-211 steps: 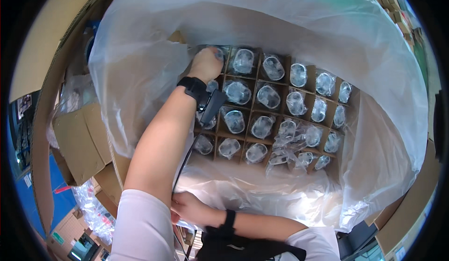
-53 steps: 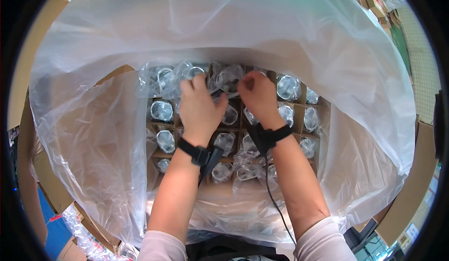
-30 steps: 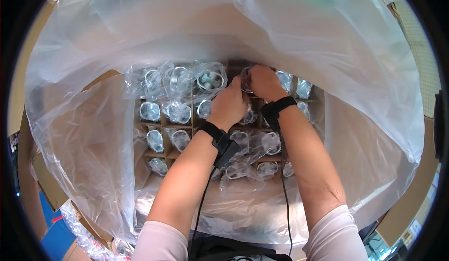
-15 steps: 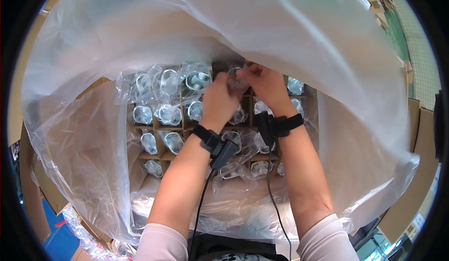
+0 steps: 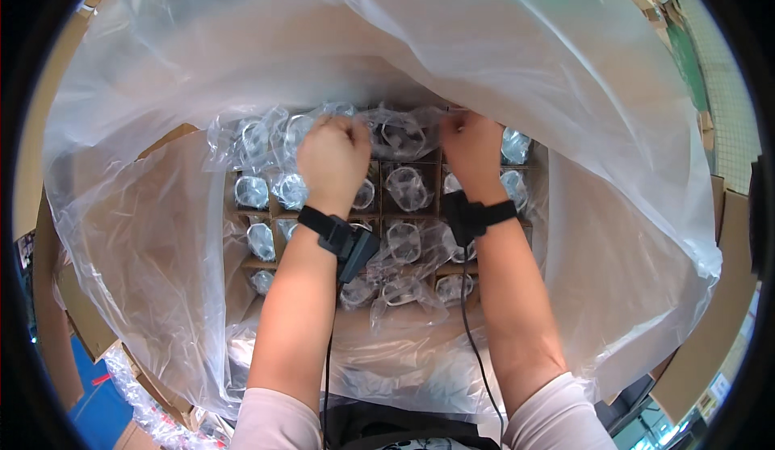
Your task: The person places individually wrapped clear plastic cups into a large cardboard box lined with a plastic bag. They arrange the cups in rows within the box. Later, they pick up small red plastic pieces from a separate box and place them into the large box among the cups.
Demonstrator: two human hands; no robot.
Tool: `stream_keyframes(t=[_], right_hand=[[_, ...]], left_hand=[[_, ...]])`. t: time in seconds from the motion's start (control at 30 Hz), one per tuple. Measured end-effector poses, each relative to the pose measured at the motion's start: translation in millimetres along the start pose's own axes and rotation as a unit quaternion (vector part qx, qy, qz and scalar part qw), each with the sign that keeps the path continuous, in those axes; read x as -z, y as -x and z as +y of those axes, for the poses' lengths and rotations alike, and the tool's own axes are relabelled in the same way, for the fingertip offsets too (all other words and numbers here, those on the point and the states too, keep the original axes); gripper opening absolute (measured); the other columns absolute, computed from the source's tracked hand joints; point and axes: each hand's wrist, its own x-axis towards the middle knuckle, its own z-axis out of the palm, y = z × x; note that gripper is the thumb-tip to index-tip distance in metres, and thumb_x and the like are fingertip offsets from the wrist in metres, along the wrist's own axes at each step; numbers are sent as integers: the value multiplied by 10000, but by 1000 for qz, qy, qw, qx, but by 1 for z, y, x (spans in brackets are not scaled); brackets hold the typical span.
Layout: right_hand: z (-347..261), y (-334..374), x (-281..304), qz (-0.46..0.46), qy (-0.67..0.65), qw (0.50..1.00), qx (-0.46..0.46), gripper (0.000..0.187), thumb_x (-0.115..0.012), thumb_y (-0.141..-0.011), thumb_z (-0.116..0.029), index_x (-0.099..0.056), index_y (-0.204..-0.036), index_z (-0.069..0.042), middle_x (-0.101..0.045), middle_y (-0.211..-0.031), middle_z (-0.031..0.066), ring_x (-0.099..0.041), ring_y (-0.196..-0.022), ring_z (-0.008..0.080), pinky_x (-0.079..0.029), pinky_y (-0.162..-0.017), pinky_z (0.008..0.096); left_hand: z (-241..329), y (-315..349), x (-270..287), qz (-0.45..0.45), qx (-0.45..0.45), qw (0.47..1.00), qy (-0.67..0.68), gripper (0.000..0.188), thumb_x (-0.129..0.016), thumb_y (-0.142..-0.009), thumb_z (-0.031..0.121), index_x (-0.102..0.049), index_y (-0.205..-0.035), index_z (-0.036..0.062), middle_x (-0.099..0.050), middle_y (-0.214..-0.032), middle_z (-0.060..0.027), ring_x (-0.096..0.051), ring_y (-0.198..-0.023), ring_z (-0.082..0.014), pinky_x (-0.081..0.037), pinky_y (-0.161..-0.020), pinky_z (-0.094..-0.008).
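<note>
Counted two bare hands, left hand (image 5: pixel 333 159) and right hand (image 5: pixel 471 145), each with one black wrist strap. Made out one large clear plastic liner (image 5: pixel 387 54) and one cardboard box (image 5: pixel 165 142) with a divider grid. Tallied roughly a dozen visible wrapped glass jars (image 5: pixel 406 186), most toward nine o'clock of the hands; exact number impossible to tell under the film.

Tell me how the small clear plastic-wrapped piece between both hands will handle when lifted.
The clear wrapped piece probably crinkles and slips, since its film looks loose and glossy. It seems light: the left hand and right hand pinch only its edges.
</note>
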Motion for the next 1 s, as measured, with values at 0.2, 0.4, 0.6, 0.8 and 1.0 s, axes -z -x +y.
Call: stream_keyframes(t=[0.2, 0.4, 0.6, 0.8, 1.0], right_hand=[[-57, 23, 22, -112, -60, 992, 26, 325, -718, -740, -96, -622, -1037, -7, -674, -904, 167, -656, -747, 353, -516, -679, 422], [-49, 44, 48, -253, -40, 965, 61, 106, -675, -781, -100, -697, -855, -28, -675, -902, 156, -669, -851, 321, -519, -716, 433], [21, 0, 72, -148, 119, 981, -28, 117, -671, -799, -130, -706, -857, -35, -685, -906, 174, -668, -876, 324, -535, -721, 408], [54, -17, 18, -261, 268, 927, -32, 181, -712, -768, -123, -700, -934, -50, -693, -983, 152, -655, -943, 311, -537, -787, 386], [92, -19, 60, -139, -149, 979, 31, 199, -728, -812, -65, -684, -1001, -20, -678, -939, 68, -620, -888, 192, -514, -804, 331]], left_hand=[[16, 3, 9, 83, -118, 989, 23, 95, -698, -801, 194, -666, -805, 104, -615, -950, -56, -585, -844, -303, -419, -678, -440], [14, -16, 10, 122, -33, 990, -61, 135, -720, -772, 171, -645, -881, 145, -608, -962, -14, -532, -981, -253, -329, -781, -414], [83, 29, 13, -78, -90, 964, 238, 83, -682, -804, 100, -658, -860, 44, -648, -826, -120, -643, -752, -255, -492, -691, -360], [108, 53, -75, -235, -65, 967, 76, 307, -612, -824, 111, -612, -1100, -23, -609, -1134, -207, -638, -924, -375, -517, -814, -451], [87, 56, -106, -146, -76, 979, 118, 291, -626, -825, 147, -576, -1084, 23, -612, -1067, -193, -651, -865, -381, -544, -708, -465]])
